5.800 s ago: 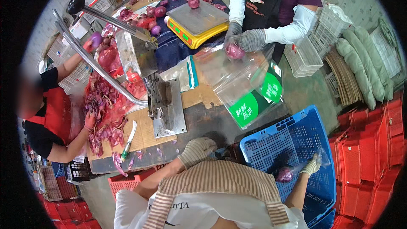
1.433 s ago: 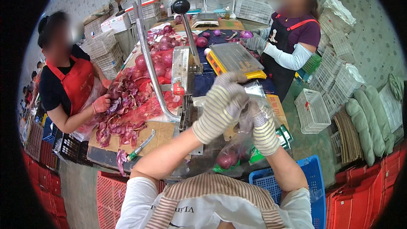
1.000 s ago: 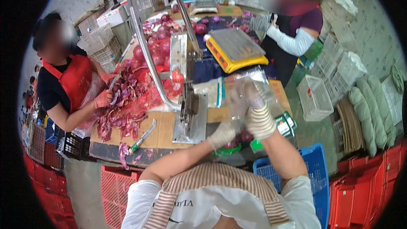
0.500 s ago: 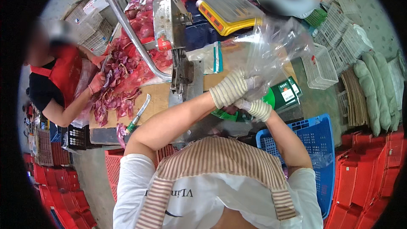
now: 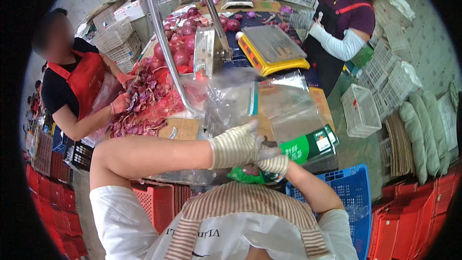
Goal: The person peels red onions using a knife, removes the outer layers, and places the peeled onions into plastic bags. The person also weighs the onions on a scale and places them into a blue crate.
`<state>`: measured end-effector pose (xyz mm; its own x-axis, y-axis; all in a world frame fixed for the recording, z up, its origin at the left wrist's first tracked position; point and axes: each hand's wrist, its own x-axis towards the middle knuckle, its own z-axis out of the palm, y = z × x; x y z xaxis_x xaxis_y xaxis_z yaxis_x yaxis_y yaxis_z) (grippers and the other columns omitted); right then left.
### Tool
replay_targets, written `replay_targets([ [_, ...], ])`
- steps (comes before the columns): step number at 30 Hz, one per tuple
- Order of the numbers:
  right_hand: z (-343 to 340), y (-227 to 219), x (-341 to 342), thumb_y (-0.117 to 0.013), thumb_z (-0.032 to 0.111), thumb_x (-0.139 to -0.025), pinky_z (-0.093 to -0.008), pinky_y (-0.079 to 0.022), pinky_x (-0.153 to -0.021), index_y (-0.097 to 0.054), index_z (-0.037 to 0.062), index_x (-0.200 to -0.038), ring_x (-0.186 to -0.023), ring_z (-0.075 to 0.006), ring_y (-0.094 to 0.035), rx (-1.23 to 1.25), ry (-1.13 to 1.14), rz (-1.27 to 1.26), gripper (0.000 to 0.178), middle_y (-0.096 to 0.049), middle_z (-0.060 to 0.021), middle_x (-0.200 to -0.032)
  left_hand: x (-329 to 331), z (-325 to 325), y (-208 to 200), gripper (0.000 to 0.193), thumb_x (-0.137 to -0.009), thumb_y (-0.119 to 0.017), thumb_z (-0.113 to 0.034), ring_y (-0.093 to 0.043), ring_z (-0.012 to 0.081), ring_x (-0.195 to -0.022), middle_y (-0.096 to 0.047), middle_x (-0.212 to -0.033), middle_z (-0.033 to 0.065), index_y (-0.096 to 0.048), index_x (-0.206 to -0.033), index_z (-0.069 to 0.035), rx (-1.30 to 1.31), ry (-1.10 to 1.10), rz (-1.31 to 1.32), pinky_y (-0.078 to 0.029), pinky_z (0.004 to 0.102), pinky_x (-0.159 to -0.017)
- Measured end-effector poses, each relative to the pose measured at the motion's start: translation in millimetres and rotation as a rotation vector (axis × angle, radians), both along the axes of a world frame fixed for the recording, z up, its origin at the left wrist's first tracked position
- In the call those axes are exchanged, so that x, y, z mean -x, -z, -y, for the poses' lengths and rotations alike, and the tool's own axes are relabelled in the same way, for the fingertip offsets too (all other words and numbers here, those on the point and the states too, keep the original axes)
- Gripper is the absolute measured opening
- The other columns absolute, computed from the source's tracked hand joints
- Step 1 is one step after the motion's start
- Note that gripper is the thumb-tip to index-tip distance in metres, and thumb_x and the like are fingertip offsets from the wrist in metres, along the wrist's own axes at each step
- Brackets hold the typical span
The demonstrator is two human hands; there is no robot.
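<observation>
Two sets of gloved fingers [image 5: 247, 140] grip a clear, green-printed bag [image 5: 244, 176].

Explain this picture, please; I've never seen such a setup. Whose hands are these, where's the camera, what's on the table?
There's no robot: these are a person's own gloved hands, seen from a fisheye camera on the head, so edges bend. The left hand grips the gathered plastic of a clear bag with green print; the right hand is against it, its exact grip hard to see. On the table are onions, peels, a flat bag, a scale and a lever machine. A co-worker stands at the left, another beside the scale.
</observation>
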<state>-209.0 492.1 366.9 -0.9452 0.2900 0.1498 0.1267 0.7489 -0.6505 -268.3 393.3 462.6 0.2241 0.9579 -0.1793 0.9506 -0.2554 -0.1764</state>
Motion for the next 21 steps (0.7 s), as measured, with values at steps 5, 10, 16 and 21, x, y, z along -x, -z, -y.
replay_targets([
  [5, -27.1, -2.4, -30.3, -0.067, 0.019, -0.077, -0.0256, -0.047, -0.060, -0.061, 0.0049, -0.103, -0.067, -0.0082, -0.056, 0.717, -0.675, 0.216, 0.030, -0.064, -0.0042, -0.077, 4.1, 27.2, -14.3, 0.051, -0.081, -0.053, -0.018, -0.059, 0.0215, -0.093, -0.062, -0.095, 0.0081, -0.039, -0.129, -0.007, 0.251, -0.361, 0.740, -0.047, 0.0330, -0.074],
  [10, -10.9, 39.7, -28.5, -0.070, 0.024, -0.072, -0.0296, -0.049, -0.072, -0.052, 0.0068, -0.117, -0.080, -0.0154, -0.061, 0.452, -0.603, -0.077, 0.052, -0.065, -0.0070, -0.091, 2.7, 29.8, 32.4, 0.036, -0.085, -0.056, -0.020, -0.053, 0.0143, -0.101, -0.056, -0.114, 0.0088, -0.053, -0.115, 0.000, 0.069, -0.521, 1.645, -0.043, 0.0300, -0.089],
  [16, -18.1, 41.1, -26.2, -0.072, 0.023, -0.070, -0.0278, -0.048, -0.068, -0.057, 0.0061, -0.108, -0.075, -0.0136, -0.061, 0.642, -0.651, 0.150, 0.044, -0.065, -0.0063, -0.086, -10.1, 12.3, 20.7, 0.072, -0.078, -0.062, -0.038, -0.046, 0.0221, -0.114, -0.048, -0.122, 0.0160, -0.032, -0.132, -0.002, -0.167, -0.106, 1.102, -0.038, 0.0338, -0.094],
  [21, -22.0, 26.7, -22.1, -0.074, 0.022, -0.069, -0.0264, -0.048, -0.065, -0.062, 0.0055, -0.101, -0.071, -0.0120, -0.060, 0.677, -0.739, 0.358, 0.038, -0.066, -0.0058, -0.081, -0.2, 23.3, 37.1, 0.058, -0.078, -0.048, -0.034, -0.055, 0.0258, -0.096, -0.055, -0.103, 0.0147, -0.041, -0.127, -0.003, -0.193, 0.128, 0.056, -0.043, 0.0350, -0.077],
])
